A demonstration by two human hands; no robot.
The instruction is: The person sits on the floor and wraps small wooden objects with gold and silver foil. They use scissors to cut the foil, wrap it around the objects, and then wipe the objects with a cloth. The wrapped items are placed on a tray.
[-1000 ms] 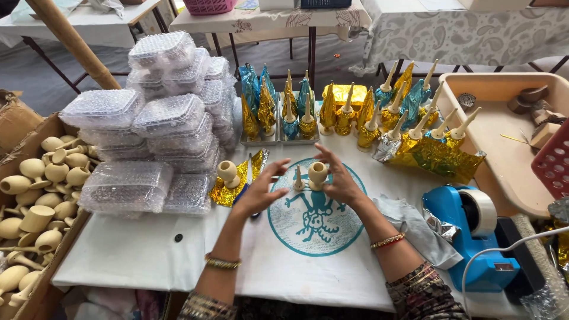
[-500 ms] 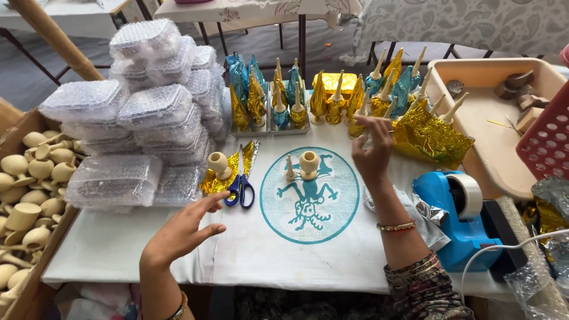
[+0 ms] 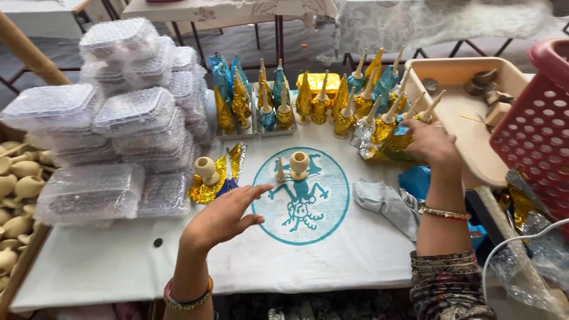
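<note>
**Foil-wrapped cones line the back; two bare pots wait at the centre**

Gold and blue foil already covers most of the work: a dense row of wrapped cones (image 3: 332,101) stands along the far edge of the white cloth (image 3: 332,255), some in a small tray, more crowded toward the right. By that showing, wrapping is well along.

What looks undone sits nearer. Two bare clay pots stand unwrapped: one pot (image 3: 205,169) on a gold foil sheet (image 3: 210,184), and a second pot (image 3: 299,164) with a small clay cone (image 3: 280,170) just beside it on the teal print. Many more bare clay pieces (image 3: 15,195) lie in the box at the left edge, so a good deal seems left.

The left hand (image 3: 222,216) hovers over the cloth, fingers spread and holding nothing, near the foil sheet and blue-handled scissors (image 3: 228,178). The right hand (image 3: 431,142) reaches into the loose foil pile (image 3: 388,145) at the foot of the wrapped cones; its fingers curl down onto the foil, but I cannot tell whether they have pinched a piece.

Stacks of bubble-wrapped boxes (image 3: 118,112) fill the left of the table, likely finished packs, though their contents are not visible.
</note>
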